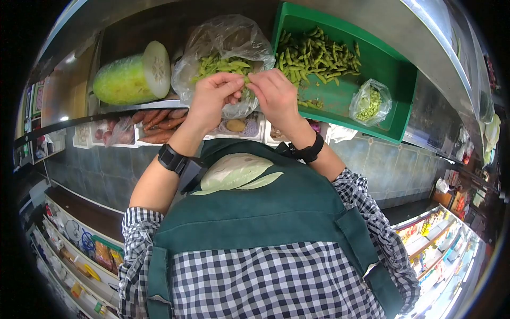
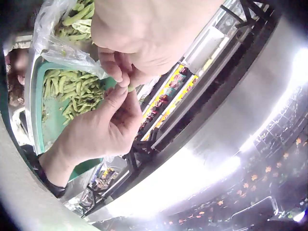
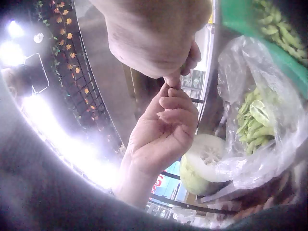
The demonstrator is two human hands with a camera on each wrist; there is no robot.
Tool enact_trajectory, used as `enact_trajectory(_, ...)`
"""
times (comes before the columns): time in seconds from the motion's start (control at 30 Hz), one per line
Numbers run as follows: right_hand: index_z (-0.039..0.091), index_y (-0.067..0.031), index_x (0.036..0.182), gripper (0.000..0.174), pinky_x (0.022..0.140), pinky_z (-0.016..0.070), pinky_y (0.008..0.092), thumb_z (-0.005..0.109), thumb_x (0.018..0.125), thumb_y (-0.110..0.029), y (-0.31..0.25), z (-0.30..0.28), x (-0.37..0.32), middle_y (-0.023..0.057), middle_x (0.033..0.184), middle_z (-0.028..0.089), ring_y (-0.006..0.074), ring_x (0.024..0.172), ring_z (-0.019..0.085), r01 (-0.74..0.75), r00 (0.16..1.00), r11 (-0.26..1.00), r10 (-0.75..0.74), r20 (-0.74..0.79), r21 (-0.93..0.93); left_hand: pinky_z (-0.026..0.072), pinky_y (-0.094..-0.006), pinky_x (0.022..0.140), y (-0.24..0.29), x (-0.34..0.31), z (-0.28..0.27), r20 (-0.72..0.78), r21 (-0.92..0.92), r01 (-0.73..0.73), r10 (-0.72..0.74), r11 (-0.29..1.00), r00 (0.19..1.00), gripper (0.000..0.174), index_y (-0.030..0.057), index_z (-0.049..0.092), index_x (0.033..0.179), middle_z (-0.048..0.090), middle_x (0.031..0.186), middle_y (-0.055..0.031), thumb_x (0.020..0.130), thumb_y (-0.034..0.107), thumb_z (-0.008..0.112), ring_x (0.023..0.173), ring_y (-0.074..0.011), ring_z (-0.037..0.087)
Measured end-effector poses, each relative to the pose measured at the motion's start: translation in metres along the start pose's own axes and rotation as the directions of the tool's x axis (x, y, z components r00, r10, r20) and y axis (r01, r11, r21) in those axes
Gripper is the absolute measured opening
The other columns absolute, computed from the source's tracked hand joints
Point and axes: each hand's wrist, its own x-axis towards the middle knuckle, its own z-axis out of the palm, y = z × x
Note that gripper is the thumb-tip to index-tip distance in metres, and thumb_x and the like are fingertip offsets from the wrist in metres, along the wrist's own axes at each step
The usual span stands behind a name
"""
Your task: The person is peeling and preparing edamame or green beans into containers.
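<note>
My left hand (image 1: 217,100) and right hand (image 1: 277,97) meet fingertip to fingertip over an open clear plastic bag (image 1: 234,33). Between them they pinch a small green soybean pod (image 2: 131,88), mostly covered by the fingers. Thumb and forefinger of each hand press together on it, and the other fingers curl in. Inside the bag lie many green pods (image 1: 222,66). To the right stands a green crate (image 1: 345,114) with a heap of darker pods (image 1: 319,56) and a small clear bag of shelled beans (image 1: 368,106).
A cut winter melon (image 1: 125,80) lies left of the bag, its pale cut face (image 1: 157,63) turned right. Below the counter edge are white boxes with orange-brown roots (image 1: 159,125), a potato (image 1: 235,125) and reddish round produce (image 1: 106,129). Stocked shelves (image 1: 446,244) stand behind.
</note>
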Motion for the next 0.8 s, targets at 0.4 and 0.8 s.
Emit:
enact_trajectory(0.4,0.059,-0.0012,0.085,0.019,0.062,0.0463,0.0344,0.061,0.065,-0.001,0.002,-0.005,-0.001,0.0084,0.078,0.054,0.0253,0.072,0.054,0.099,0.992,0.995,-0.098,0.081,-0.011,0.0403,-0.0205,0.055,0.014,-0.005,0.002,0.026,-0.082,0.147,-0.145,0.986,0.989,0.008,-0.0009,0.061,0.089,0.060,0.075,-0.0034,0.085,0.006,0.059,0.061,-0.0083,0.052)
enact_trajectory(0.8,0.056,-0.0006,0.083,0.017,0.059,0.0470,0.0329,0.057,0.067,-0.005,-0.003,-0.004,0.004,0.0081,0.073,0.050,0.0247,0.070,0.053,0.210,0.968,0.974,-0.194,0.160,-0.090,0.0334,-0.0178,0.049,0.016,-0.002,0.014,-0.119,0.281,-0.028,0.064,0.959,0.991,0.010,-0.0034,0.059,0.085,0.054,0.066,-0.0001,0.076,0.000,0.056,0.056,-0.0039,0.045)
